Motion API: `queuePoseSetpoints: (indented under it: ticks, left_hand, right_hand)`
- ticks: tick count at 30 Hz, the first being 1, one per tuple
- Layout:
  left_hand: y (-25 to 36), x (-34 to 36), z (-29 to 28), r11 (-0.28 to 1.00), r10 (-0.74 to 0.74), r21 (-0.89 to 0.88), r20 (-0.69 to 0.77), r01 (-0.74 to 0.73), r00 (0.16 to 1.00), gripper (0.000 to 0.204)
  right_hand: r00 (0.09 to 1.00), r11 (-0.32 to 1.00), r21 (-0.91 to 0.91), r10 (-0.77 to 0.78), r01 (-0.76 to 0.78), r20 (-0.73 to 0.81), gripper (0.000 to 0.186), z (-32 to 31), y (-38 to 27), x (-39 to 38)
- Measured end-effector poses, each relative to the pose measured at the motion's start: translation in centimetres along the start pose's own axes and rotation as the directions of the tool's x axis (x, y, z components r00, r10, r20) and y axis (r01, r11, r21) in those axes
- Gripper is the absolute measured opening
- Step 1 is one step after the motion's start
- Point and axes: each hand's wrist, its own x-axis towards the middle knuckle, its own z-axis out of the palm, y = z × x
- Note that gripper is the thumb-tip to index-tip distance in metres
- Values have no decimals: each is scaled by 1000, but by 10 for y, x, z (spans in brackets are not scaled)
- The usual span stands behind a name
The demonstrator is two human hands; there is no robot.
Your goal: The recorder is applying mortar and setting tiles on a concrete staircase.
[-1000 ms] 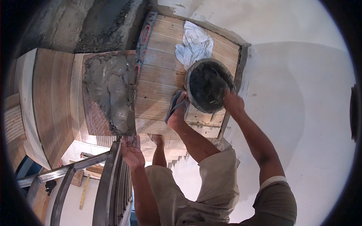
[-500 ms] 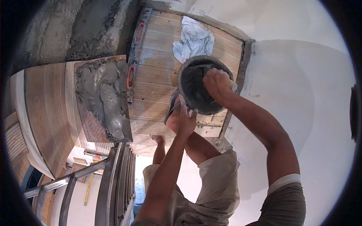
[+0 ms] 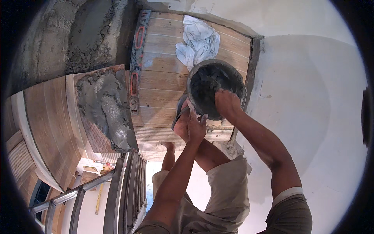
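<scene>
My right hand (image 3: pixel 228 102) is closed on a tool, apparently a trowel, inside the dark round bucket (image 3: pixel 212 64) of grey mortar. My left hand (image 3: pixel 196 126) grips the bucket's near left rim. Just left of the bucket is my sandalled foot (image 3: pixel 180 124) on the wood-look tiled step. To the left, a tile (image 3: pixel 95 136) bears a thick, uneven spread of wet mortar (image 3: pixel 105 97). A long spirit level (image 3: pixel 140 46) with red grips lies between that tile and the step, and a crumpled white cloth (image 3: pixel 198 39) lies beyond the bucket.
A white wall (image 3: pixel 300 101) rises along the right. Rough, mortar-covered steps (image 3: pixel 89 31) are at the upper left, with curved tiled treads (image 3: pixel 50 121) below them. A metal railing (image 3: pixel 111 187) runs at the lower left, with a drop to a lower level beside it.
My left hand has risen from beside the mortared tile to the bucket's rim. My right hand moved inward over the bucket, then slightly down. The view has shifted a little.
</scene>
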Motion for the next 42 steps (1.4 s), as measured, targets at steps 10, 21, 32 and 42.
queuePoseSetpoints:
  ticks: [10, 21, 32, 42]
  left_hand:
    - [-21, -1, 10, 1000, -6, -22, -7, 6, 1000, 72]
    - [-40, 2, 19, 999, -18, -30, 162, 23, 987, 83]
    - [-5, -42, -75, 994, -42, -107, -73, 34, 996, 46]
    - [30, -23, -279, 983, 184, 172, -905, -64, 383, 28]
  right_hand:
    - [975, 892, 452, -82, -21, 208, 33, 60, 9, 1]
    - [975, 554, 822, -78, -131, 208, 34, 43, 19, -13]
    - [976, 258, 947, -51, -190, 209, 30, -19, 30, -108]
    - [931, 374, 857, -224, 355, -288, 36, 19, -96, -97]
